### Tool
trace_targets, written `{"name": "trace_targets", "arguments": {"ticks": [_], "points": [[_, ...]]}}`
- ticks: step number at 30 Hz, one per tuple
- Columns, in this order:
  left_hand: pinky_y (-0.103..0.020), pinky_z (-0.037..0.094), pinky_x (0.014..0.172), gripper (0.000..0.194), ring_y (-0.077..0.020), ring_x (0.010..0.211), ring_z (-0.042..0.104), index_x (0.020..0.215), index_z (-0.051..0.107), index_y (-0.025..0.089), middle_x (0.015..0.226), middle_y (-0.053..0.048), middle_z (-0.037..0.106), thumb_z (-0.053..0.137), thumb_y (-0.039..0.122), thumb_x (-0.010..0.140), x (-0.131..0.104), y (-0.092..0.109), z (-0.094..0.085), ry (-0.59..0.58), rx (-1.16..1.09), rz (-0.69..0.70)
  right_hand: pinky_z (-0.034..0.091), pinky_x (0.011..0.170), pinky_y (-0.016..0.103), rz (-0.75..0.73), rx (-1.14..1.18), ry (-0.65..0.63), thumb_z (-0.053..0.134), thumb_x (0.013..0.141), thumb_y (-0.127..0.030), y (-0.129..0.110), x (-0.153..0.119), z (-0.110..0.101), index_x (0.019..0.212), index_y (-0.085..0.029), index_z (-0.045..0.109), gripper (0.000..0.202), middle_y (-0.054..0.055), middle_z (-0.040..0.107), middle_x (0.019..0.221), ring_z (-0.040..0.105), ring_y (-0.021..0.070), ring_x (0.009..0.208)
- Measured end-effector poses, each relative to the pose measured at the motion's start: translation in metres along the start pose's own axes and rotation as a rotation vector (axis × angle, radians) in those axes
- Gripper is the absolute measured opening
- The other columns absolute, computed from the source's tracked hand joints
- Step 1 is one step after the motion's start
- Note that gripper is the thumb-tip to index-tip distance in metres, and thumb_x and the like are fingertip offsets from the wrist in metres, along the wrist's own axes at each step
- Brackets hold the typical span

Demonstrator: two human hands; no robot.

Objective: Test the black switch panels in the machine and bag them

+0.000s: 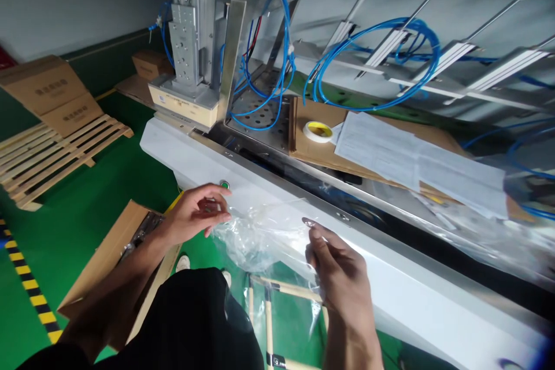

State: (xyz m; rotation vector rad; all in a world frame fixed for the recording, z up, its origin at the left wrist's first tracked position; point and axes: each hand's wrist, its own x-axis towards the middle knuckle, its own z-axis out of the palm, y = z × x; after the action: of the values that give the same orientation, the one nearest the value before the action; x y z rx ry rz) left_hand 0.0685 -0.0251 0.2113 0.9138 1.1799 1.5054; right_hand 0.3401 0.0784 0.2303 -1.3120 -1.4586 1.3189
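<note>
A clear plastic bag [264,231] hangs crumpled between my hands, in front of the white machine panel [390,260]. My right hand [340,269] pinches the bag's right side between thumb and bent fingers. At the bag's left edge is my left hand [199,211], its fingers curved and its thumb apart from them. Whether the left thumb tip touches the film, I cannot tell. A green button [224,184] on the panel shows just beyond the left fingertips.
On the machine, a tape roll [318,132] and paper sheets [377,147] lie on cardboard [303,147], near coiled blue tubing [318,84]. An open carton [108,254] stands at lower left, a wooden pallet [65,150] beyond. A tubular frame [269,324] is below the bag.
</note>
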Motion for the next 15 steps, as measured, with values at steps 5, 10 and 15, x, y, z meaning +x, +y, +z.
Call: {"name": "trace_targets", "arguments": {"ticks": [5, 10, 15], "points": [[-0.042, 0.057, 0.095, 0.087, -0.0281, 0.104, 0.075, 0.126, 0.067, 0.019, 0.106, -0.012, 0.079, 0.107, 0.037, 0.050, 0.010, -0.033, 0.011, 0.066, -0.292, -0.160, 0.023, 0.046, 0.025, -0.032, 0.183, 0.085, 0.083, 0.078, -0.069, 0.003, 0.000, 0.011, 0.108, -0.019, 0.078, 0.059, -0.007, 0.046, 0.049, 0.037, 0.0109, 0.045], [-0.030, 0.056, 0.066, 0.063, -0.0158, 0.067, 0.067, 0.076, 0.067, 0.016, 0.071, -0.002, 0.067, 0.094, 0.070, 0.058, 0.016, -0.055, 0.047, 0.348, -0.407, -0.205, 0.029, 0.048, 0.025, -0.067, 0.146, 0.101, 0.080, 0.081, -0.070, 0.010, -0.004, 0.021, 0.107, -0.017, 0.079, 0.059, -0.006, 0.048, 0.049, 0.040, 0.0112, 0.047], [-0.019, 0.024, 0.036, 0.059, -0.0040, 0.037, 0.038, 0.075, 0.066, 0.017, 0.054, 0.006, 0.054, 0.084, 0.073, 0.072, 0.016, -0.030, 0.044, 0.425, -0.257, -0.091, 0.030, 0.044, 0.028, -0.083, -0.111, 0.041, 0.073, 0.087, -0.072, 0.007, -0.011, 0.011, 0.097, -0.016, 0.082, 0.058, 0.000, 0.057, 0.055, 0.035, 0.0102, 0.045]]}}
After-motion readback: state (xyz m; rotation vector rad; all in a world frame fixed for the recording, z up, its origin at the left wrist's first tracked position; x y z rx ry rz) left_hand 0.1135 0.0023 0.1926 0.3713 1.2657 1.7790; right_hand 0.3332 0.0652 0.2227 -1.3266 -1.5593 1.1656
